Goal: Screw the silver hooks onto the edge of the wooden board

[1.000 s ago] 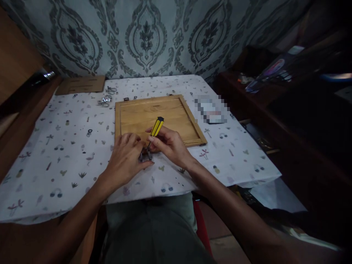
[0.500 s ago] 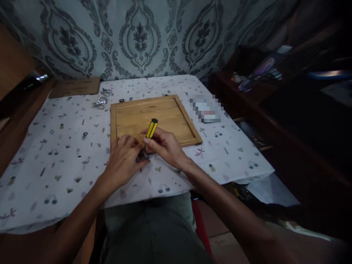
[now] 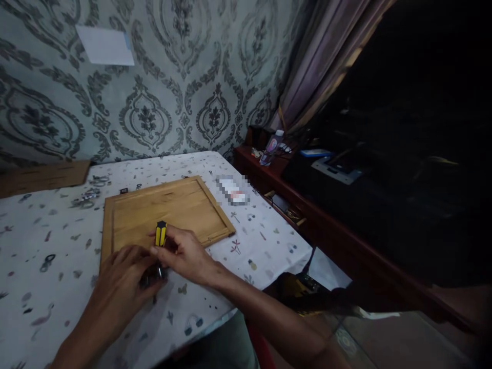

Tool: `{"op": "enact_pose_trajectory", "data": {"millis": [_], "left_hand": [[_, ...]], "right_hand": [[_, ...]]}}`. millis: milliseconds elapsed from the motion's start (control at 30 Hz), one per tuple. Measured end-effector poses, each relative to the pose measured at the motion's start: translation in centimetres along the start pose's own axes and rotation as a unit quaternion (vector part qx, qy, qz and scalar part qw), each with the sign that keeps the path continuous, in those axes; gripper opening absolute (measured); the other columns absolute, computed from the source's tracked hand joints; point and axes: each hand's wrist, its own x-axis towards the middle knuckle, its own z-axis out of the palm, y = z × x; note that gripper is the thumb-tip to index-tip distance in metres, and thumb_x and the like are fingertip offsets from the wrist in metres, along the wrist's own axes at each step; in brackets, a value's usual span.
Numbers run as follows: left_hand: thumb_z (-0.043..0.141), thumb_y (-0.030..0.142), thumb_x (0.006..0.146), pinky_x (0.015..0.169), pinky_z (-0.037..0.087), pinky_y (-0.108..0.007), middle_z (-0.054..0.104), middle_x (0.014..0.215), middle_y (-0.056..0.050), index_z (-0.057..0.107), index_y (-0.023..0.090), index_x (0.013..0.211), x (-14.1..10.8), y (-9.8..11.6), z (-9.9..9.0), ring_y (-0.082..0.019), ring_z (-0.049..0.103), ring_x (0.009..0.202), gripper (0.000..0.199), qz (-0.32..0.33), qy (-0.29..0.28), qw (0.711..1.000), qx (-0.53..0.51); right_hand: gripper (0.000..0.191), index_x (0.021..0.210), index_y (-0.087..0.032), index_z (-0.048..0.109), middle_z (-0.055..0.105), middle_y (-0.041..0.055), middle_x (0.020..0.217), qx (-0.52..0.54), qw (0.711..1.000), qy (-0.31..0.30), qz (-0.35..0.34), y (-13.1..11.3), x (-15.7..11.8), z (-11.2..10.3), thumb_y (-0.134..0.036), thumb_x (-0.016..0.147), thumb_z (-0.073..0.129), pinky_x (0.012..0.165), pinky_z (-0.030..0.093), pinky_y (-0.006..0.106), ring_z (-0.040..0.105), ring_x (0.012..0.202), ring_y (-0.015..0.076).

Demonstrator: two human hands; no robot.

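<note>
A framed wooden cabinet door (image 3: 165, 205) lies flat on the patterned tablecloth. My right hand (image 3: 188, 256) grips a screwdriver (image 3: 160, 236) by its yellow-and-black handle, held nearly upright at the door's near edge. Beside it, my left hand (image 3: 125, 271) is curled around a small metal hinge (image 3: 159, 272), steadying it against that edge. The screwdriver's tip and most of the hinge are hidden by my fingers. More metal hinges (image 3: 87, 196) lie beyond the door's far left corner.
A flat cardboard piece (image 3: 46, 177) rests at the back left. Right of the door is a blurred-out flat object (image 3: 232, 190). A dark wooden cabinet (image 3: 265, 179) with a bottle (image 3: 271, 147) on it stands along the table's right side. White tablecloth (image 3: 230, 277) covers the table.
The view has swung right and up, so the door and hands appear further left and lower. Both hands keep their places at the door's near edge, the screwdriver still in the right.
</note>
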Motion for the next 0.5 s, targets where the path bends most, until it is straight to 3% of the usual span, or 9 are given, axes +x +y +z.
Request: {"op": "enact_pose_trajectory", "data": {"millis": [167, 333, 500], "left_hand": [[0.068, 0.034, 0.074, 0.083, 0.044, -0.045, 0.065, 0.101, -0.004, 0.071, 0.032, 0.098, 0.2, -0.2, 0.2, -0.029, 0.057, 0.096, 0.024, 0.001, -0.005, 1.000, 0.005], [0.068, 0.034, 0.077, 0.087, 0.043, -0.047, 0.064, 0.104, -0.006, 0.070, 0.026, 0.099, 0.2, 0.5, -0.7, -0.030, 0.054, 0.100, 0.023, -0.012, -0.032, 0.999, -0.002], [0.067, 0.040, 0.080, 0.091, 0.043, -0.047, 0.062, 0.103, -0.007, 0.069, 0.023, 0.095, 0.5, 0.8, -1.1, -0.029, 0.052, 0.104, 0.024, -0.027, -0.060, 0.998, 0.006]], "right_hand": [[0.039, 0.118, -0.016, 0.056, 0.050, -0.0037, 0.074, 0.005, 1.000, 0.014, -0.026, -1.2, 0.1, -0.4, -0.041, 0.089, 0.056, 0.053, 0.040, 0.020, 0.046, 0.061, 0.0088], [0.025, 0.096, -0.017, 0.057, 0.053, -0.0016, 0.079, -0.025, 0.999, 0.011, -0.042, -1.6, 0.3, -0.2, -0.041, 0.092, 0.051, 0.057, 0.040, 0.021, 0.050, 0.067, 0.0101], [0.019, 0.087, -0.019, 0.052, 0.049, -0.0039, 0.071, -0.060, 0.996, 0.022, -0.065, -1.4, 0.7, 0.2, -0.037, 0.093, 0.051, 0.059, 0.038, 0.022, 0.047, 0.063, 0.0099]]}}
